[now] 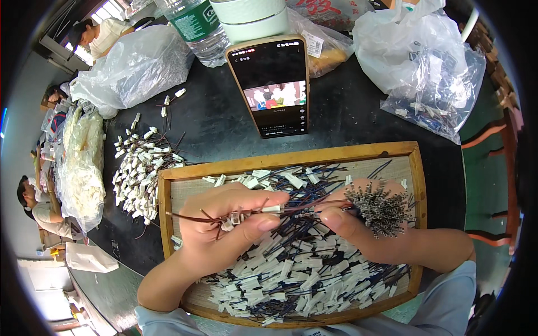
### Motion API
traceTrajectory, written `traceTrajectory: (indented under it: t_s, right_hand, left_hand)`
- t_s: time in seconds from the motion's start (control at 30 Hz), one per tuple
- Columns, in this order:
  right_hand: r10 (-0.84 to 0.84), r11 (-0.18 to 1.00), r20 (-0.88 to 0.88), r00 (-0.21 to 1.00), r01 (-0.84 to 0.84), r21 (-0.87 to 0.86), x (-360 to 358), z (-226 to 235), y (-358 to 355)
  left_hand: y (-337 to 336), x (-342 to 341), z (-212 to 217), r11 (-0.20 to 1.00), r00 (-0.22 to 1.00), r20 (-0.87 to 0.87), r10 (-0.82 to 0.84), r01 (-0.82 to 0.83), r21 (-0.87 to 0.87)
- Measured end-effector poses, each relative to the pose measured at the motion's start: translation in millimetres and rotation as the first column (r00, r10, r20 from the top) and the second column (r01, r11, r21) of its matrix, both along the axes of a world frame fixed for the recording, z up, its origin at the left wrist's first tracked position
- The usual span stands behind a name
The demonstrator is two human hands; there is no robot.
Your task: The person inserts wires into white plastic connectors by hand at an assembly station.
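My left hand [216,235] is closed, thumb and forefinger pinching small white plastic connectors [231,222] with dark brown wires. Another white connector [272,209] sits by its thumb tip, on a wire running toward the other hand. Wrapped in my right hand [364,243] is a thick bundle of wires [381,210], their metal-tipped ends fanned out to the right; its thumb presses on the wires. Both hands are above a wooden-rimmed tray [291,158] holding many loose white connectors [302,274] with blue and brown wires.
Left of the tray lies a heap of wired white connectors [137,176]. Behind it stand a lit phone [274,115], a water bottle [199,33] and a light green container [252,19]. Plastic bags [134,70] [414,56] lie at both sides. Several people sit at far left; a wooden chair [507,168] is at right.
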State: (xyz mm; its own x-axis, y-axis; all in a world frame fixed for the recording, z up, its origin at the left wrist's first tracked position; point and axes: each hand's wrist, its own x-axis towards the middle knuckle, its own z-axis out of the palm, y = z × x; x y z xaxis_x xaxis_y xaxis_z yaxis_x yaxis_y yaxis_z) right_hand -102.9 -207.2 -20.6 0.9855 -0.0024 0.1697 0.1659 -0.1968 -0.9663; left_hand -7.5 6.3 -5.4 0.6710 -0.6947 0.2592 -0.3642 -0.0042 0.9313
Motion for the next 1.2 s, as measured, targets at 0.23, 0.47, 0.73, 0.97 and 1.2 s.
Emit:
traceTrajectory:
  t_s: [0.23,0.47,0.73,0.97,1.2]
  right_hand:
    - [0.01,0.994,-0.036,0.999,-0.006,0.106,0.7,-6.1,1.1]
    - [0.015,0.995,0.136,0.991,0.0,-0.104,2.6,-0.6,-1.5]
    - [0.179,0.984,0.207,0.962,-0.181,-0.009,5.0,-6.1,-4.7]
    - [0.112,0.993,0.071,0.991,-0.11,-0.038,1.9,-4.3,1.0]
    - [-0.057,0.998,0.065,0.996,0.057,0.004,0.7,1.4,-2.4]
  left_hand:
    - [-2.5,-5.4,1.4,0.998,0.992,-0.125,-0.031,0.037,0.045]
    - [-3.9,-8.0,0.6,0.998,0.994,-0.098,-0.04,0.044,0.033]
    - [-8.8,-9.7,7.5,0.982,0.979,0.143,-0.149,0.129,0.135]
    - [-10.3,-7.6,7.0,0.985,0.934,0.34,-0.105,0.052,0.162]
    - [0.0,5.0,10.5,0.98,0.871,0.491,0.02,-0.114,0.161]
